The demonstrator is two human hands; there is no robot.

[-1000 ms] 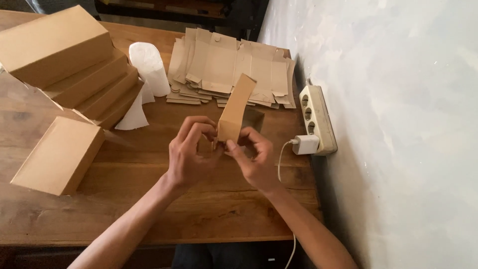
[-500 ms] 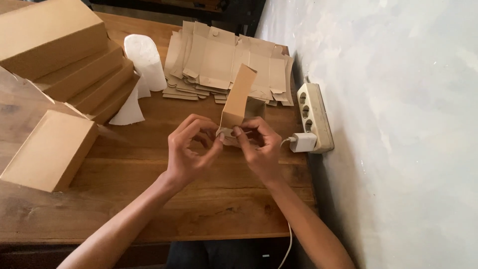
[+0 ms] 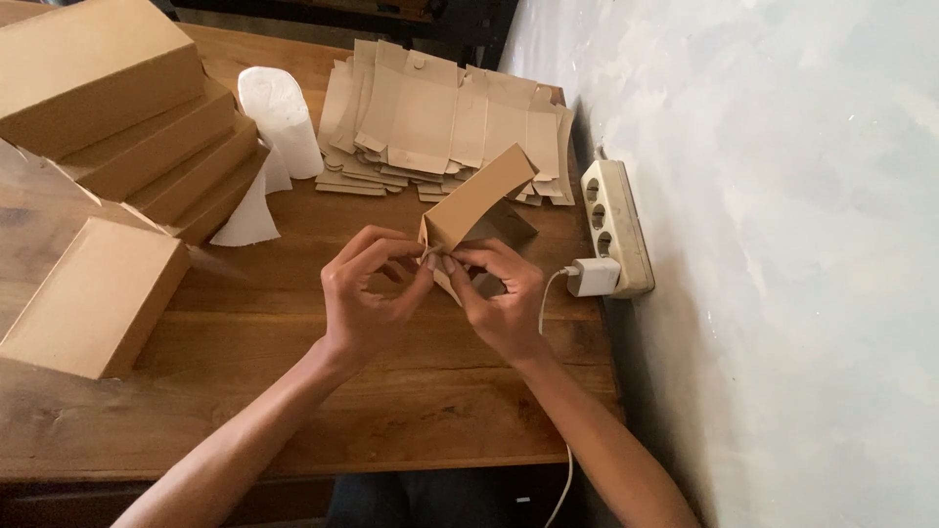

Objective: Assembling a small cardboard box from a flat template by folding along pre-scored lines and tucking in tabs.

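Both hands had drawn closer; left hand [image 3: 367, 293] and right hand [image 3: 499, 298] pinched a half-folded brown cardboard carton [image 3: 476, 205], end flaps seemingly awaiting tucking.

Folding a cardboard box at my wooden table [image 3: 293, 391]

My left hand [image 3: 367, 298] and right hand [image 3: 499, 303] are pinching the near end of a half-formed brown box [image 3: 474, 200], flat box blanks [image 3: 440, 122] lying beyond.

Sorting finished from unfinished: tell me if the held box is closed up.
Not closed: the cardboard box shows an open far end, dark inside, both hands' fingers working its near end.
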